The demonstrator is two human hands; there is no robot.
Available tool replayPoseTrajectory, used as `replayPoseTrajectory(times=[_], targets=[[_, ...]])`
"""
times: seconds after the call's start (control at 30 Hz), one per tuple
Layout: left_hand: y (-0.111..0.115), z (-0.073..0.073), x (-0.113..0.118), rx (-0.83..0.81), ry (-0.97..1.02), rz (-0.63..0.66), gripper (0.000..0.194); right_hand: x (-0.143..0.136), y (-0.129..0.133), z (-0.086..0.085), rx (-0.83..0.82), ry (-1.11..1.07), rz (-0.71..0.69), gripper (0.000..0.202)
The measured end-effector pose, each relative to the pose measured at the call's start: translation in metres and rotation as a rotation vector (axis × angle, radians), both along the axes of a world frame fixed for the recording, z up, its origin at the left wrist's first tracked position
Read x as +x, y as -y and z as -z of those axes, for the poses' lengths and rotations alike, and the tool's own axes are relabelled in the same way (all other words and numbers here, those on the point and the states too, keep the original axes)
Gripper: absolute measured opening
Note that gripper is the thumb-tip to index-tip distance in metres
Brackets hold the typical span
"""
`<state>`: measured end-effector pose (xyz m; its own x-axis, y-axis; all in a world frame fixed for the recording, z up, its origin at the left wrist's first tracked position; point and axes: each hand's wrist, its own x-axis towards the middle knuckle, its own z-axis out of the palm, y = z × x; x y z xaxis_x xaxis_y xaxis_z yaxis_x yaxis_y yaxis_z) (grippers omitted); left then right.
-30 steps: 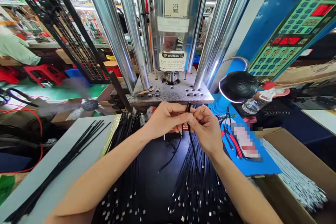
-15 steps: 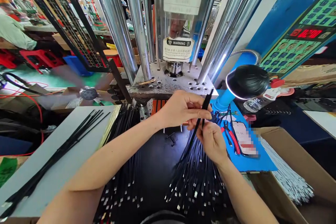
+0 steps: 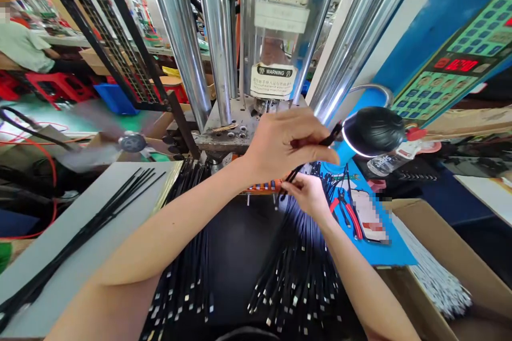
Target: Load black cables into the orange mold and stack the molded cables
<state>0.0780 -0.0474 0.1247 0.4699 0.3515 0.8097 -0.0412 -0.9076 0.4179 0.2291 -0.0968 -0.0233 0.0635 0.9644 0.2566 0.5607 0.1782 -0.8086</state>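
Head view: loose black cables [image 3: 96, 218] lie across the light grey board [image 3: 52, 234] at the left. The left hand [image 3: 280, 144] is positioned in front of the press plate [image 3: 218, 141], fingers clamped on the dark workpiece strands [image 3: 331, 136] (one end projects beyond the fingertips, near the lamp [image 3: 374, 130]). The right hand [image 3: 310, 194], set lower and further right, has thumb and fingers pinched together on the strands' lower portion, above the fanned cable bundle [image 3: 296, 266]. Red-handled pliers [image 3: 352, 218] rest beside the phone [image 3: 370, 216].
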Motion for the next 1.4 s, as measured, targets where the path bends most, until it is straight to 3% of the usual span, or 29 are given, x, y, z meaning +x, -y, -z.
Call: replayPoseTrajectory(times=[0.1,0.2,0.3,0.37,0.43,0.6,0.77,0.9,1.03,1.13,1.3,1.4], targets=[[0.001,0.028,-0.005,-0.025,-0.007,0.041,0.027,0.014,-0.035,0.004,0.039,-0.035,0.091,0.028],[-0.003,0.076,-0.015,-0.103,-0.265,-0.06,0.021,0.021,-0.058,0.007,0.013,-0.017,0.072,0.032],[-0.006,0.122,-0.026,0.077,-0.684,-0.077,0.01,0.022,-0.068,0.008,-0.019,0.047,0.036,0.036],[-0.006,0.142,-0.029,0.246,-0.818,-0.093,0.027,0.021,-0.067,0.006,-0.029,0.077,0.002,0.03],[-0.004,0.152,-0.03,0.353,-0.867,-0.138,0.038,0.021,-0.063,0.003,-0.017,0.103,-0.029,0.024],[0.0,0.149,-0.028,0.37,-0.968,-0.171,0.058,0.024,-0.052,0.002,0.059,0.205,-0.063,0.026],[-0.004,0.138,-0.03,0.167,-1.051,-0.119,0.062,0.025,-0.068,0.016,0.008,0.184,0.039,0.021],[-0.027,0.13,-0.013,-0.044,-1.151,-0.188,0.063,0.021,-0.086,0.023,0.006,0.183,0.211,0.019],[-0.057,0.124,0.008,-0.22,-1.212,-0.309,0.066,0.016,-0.08,0.028,0.013,0.191,0.256,0.026],[-0.059,0.123,0.01,-0.186,-1.224,-0.29,0.075,0.02,-0.065,0.034,-0.006,0.122,0.222,0.03],[-0.025,0.128,-0.006,0.075,-1.187,-0.187,0.092,0.029,-0.046,0.039,-0.023,0.053,0.178,0.03],[-0.015,0.13,-0.011,0.123,-1.161,-0.172,0.092,0.029,-0.037,0.039,-0.022,-0.027,0.157,0.031]])
